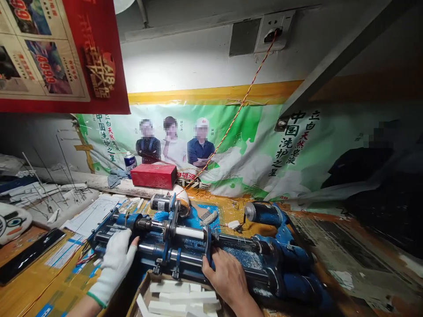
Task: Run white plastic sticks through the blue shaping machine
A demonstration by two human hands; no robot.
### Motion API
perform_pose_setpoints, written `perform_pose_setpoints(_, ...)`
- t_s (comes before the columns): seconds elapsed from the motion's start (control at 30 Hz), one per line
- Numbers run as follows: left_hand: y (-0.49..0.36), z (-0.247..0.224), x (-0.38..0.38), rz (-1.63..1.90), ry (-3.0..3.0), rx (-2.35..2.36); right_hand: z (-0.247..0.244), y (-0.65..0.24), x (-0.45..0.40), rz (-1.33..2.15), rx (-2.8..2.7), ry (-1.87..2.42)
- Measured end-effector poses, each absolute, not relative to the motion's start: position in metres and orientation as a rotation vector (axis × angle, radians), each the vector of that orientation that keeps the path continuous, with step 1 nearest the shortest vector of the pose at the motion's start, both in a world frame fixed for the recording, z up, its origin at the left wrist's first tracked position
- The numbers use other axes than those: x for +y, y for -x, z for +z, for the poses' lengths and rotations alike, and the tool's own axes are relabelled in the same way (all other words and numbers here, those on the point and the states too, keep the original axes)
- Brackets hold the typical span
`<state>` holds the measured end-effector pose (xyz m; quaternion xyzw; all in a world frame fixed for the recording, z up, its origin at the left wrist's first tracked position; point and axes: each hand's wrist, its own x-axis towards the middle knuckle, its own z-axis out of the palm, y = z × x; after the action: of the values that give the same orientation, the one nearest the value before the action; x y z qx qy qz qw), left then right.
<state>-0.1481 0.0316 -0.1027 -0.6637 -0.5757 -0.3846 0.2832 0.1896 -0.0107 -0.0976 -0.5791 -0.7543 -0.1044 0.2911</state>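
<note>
A small blue lathe-like machine (158, 248) lies across the table. A white cylindrical rod (190, 232) sits level in it, between a left chuck (144, 223) and a blue upright bracket (207, 240). My left hand (115, 251), in a white glove with its thumb tip bare, is closed over the machine's left end; its fingertips are partly hidden. My bare right hand (228, 275) is closed at the blue bracket near the rod's right end, thumb on the near side, other fingers partly hidden. Below, a cardboard box (140, 293) holds several white square sticks (185, 299).
Behind the machine stand a red box (153, 176), a spray can (130, 162) and a brush (206, 216). A black phone (31, 255) lies at left, near thin upright rods (62, 160). A twisted cord (243, 103) runs from the wall socket (274, 33) down to the machine.
</note>
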Motion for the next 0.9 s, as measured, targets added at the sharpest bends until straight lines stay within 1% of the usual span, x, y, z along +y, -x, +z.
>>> perform_pose_setpoints(0.17,0.125,-0.114,0.029,-1.002,1.78,-1.482,-0.1,-0.19,-0.01,-0.304,-2.024,1.535)
perform_pose_setpoints(0.3,0.109,-0.112,0.027,-1.019,1.813,-1.483,-0.099,-0.19,-0.01,-0.295,-2.034,1.533)
perform_pose_setpoints(0.4,0.107,-0.11,0.028,-0.957,1.864,-1.508,-0.097,-0.191,-0.01,-0.282,-2.039,1.531)
perform_pose_setpoints(0.67,0.159,-0.124,0.045,-0.868,1.859,-1.315,-0.099,-0.192,-0.01,-0.33,-2.031,1.467)
perform_pose_setpoints(0.9,0.199,-0.119,0.054,-0.859,1.843,-1.367,-0.097,-0.191,-0.01,-0.319,-2.033,1.466)
